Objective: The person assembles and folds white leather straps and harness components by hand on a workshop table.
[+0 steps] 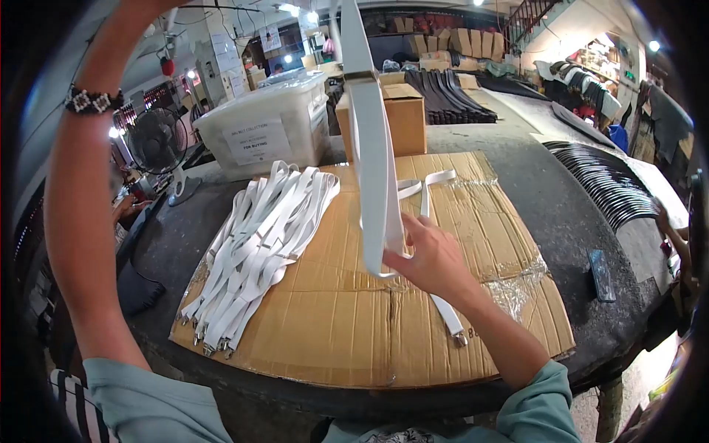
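Observation:
White elastic suspenders (374, 170) hang in a long loop in front of me, with a metal slider near the top, and run out of view above. My right hand (432, 255) is closed on the lower end of this loop, thumb and fingers at the strap. My left arm is raised high; only the base of my left hand (151, 4) shows at the top edge, its fingers out of view. Behind my right hand another white strap (447, 314) lies on the cardboard, ending in a metal clip. To the left lies a pile of white suspenders (258, 247), clips toward me.
A flattened cardboard sheet (332, 347) covers part of the dark table (517, 184). Behind it stand a plastic bin (214, 133) and a cardboard box (406, 122). A fan (155, 140) is at left; a phone (602, 275) and black strips (602, 181) lie at right, near another person's hand.

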Motion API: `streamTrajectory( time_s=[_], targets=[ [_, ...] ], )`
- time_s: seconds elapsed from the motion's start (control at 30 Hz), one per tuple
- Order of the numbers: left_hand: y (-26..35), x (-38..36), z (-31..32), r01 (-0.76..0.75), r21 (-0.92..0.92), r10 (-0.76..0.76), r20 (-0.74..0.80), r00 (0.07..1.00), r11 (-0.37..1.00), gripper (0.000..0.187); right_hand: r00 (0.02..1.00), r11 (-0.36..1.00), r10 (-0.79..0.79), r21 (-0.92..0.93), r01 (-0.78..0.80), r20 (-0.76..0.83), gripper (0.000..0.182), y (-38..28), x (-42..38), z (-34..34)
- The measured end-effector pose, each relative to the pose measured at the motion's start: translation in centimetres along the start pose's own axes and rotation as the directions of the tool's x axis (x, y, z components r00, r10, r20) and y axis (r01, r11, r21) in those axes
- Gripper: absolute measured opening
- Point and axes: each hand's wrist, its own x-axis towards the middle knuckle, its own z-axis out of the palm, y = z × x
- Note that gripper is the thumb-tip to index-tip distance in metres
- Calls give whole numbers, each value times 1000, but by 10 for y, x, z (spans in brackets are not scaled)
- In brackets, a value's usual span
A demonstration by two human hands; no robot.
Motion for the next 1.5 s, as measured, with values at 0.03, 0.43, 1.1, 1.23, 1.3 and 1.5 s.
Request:
streamTrajectory(
  time_s=[0.03, 0.43, 1.1, 1.23, 1.3, 1.5],
  targets=[
    [-5, -1, 1, -59, 14, 59, -45, 997, 998, 19, 1000, 999, 12, -45, -13, -10, 70, 7, 5, 7],
    [-75, -55, -28, 90, 99, -89, -19, 996, 991, 22, 993, 993, -51, 104, 62, -106, 55, -8, 35, 60],
    [30, -324, 70, 2, 223, -61, 258, 964, 975, 52, 699, 987, -157, -131, 91, -698, 44, 169, 50, -101],
    [101, -340, 97, 254, 67, -262, 294, 919, 965, 53, 648, 998, -40, 2, 64, -761, 33, 198, 43, -118],
    [127, -343, 105, 372, -68, -334, 314, 889, 926, 49, 648, 998, -4, 42, 55, -762, 31, 203, 38, -122],
    [166, -331, 99, 617, -549, -372, 499, 783, 563, 29, 641, 999, 18, 33, 11, -768, 24, 206, 30, -142]
  ],
)
